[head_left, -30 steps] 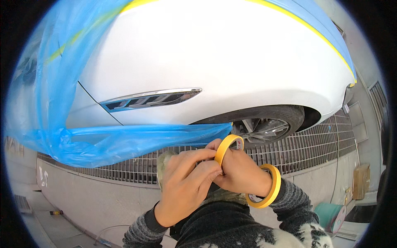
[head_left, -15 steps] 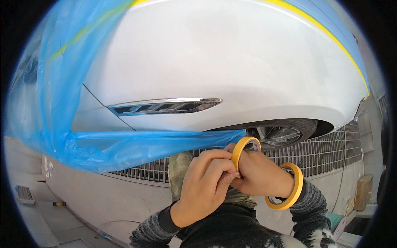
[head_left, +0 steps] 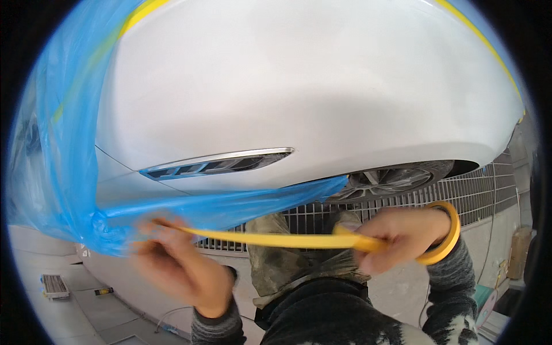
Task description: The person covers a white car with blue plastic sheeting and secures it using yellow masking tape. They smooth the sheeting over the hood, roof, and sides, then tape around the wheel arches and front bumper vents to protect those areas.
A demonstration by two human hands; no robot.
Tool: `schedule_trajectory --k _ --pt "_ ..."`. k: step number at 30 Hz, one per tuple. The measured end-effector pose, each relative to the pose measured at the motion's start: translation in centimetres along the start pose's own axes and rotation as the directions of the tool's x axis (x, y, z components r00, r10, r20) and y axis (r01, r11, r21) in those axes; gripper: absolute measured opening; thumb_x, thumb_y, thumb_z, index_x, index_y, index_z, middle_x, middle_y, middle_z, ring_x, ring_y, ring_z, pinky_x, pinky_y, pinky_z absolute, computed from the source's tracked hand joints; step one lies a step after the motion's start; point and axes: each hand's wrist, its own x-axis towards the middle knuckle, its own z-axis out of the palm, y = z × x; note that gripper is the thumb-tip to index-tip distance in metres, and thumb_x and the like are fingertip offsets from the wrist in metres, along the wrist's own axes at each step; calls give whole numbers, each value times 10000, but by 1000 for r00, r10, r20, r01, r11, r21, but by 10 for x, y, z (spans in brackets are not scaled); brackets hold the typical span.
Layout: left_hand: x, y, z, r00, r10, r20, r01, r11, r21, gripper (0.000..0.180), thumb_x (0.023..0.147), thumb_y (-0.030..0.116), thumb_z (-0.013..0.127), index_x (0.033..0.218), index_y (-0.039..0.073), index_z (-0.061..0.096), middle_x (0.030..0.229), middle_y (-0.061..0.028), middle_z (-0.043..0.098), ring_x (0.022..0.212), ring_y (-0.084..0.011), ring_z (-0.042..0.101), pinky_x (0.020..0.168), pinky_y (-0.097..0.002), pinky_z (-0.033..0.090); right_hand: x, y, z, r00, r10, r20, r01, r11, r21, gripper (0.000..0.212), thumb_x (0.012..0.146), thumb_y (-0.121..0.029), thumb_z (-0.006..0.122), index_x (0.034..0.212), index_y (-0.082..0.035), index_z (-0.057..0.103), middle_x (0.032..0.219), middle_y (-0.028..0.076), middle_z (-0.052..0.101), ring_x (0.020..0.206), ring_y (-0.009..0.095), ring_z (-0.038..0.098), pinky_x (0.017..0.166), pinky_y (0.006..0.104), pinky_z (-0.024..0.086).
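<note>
A strip of yellow masking tape (head_left: pixel 264 238) is stretched nearly level between my hands, in front of the car's front fender (head_left: pixel 247 86). My left hand (head_left: pixel 178 267), smeared by motion, pinches the strip's free end with its fingers. The masking tape roll (head_left: pixel 372 245) sits in my right hand (head_left: pixel 399 233), fingers closed round it and hiding most of it. A second yellow tape roll (head_left: pixel 455 227) hangs round my right wrist like a bracelet. Just beyond the strip, blue masking film (head_left: pixel 230 204) runs low along the fender, its narrowed end reaching the wheel (head_left: pixel 382 179).
More blue film hangs over the car at left, edged with yellow tape (head_left: pixel 141 17). A chrome-trimmed vent (head_left: pixel 224 164) shows on the white fender. Floor grating (head_left: pixel 468 198) lies under the car. A hose (head_left: pixel 491 230) and a brown object (head_left: pixel 520 253) are at right.
My hands, close together before, have drawn apart, left hand leftward and right hand rightward, pulling a length of tape off the roll. The view has shifted slightly against the car.
</note>
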Motion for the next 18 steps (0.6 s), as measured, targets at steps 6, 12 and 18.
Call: schedule_trajectory --k 6,12,18 --pt "33 -33 2 987 158 24 -148 850 506 149 1026 104 655 1110 15 570 999 -60 585 784 -124 525 698 -257 448 -17 32 3 562 -554 -614 786 589 188 506 1098 -432 448 693 -128 424 517 35 495 426 159 544 453 324 573" --pt "29 -51 7 950 303 81 -297 786 542 100 1009 29 618 1093 17 565 999 -78 574 772 -162 492 661 -287 400 3 37 15 426 -528 -734 837 539 98 487 1110 -417 412 703 -150 403 519 6 472 415 139 515 434 318 557" --pt "28 -72 19 911 395 118 -391 735 554 143 1047 93 612 1141 8 547 1024 -57 539 781 -108 471 678 -257 410 9 39 24 342 -474 -811 848 528 49 485 1123 -411 368 705 -166 383 513 -25 417 421 125 479 413 293 519"
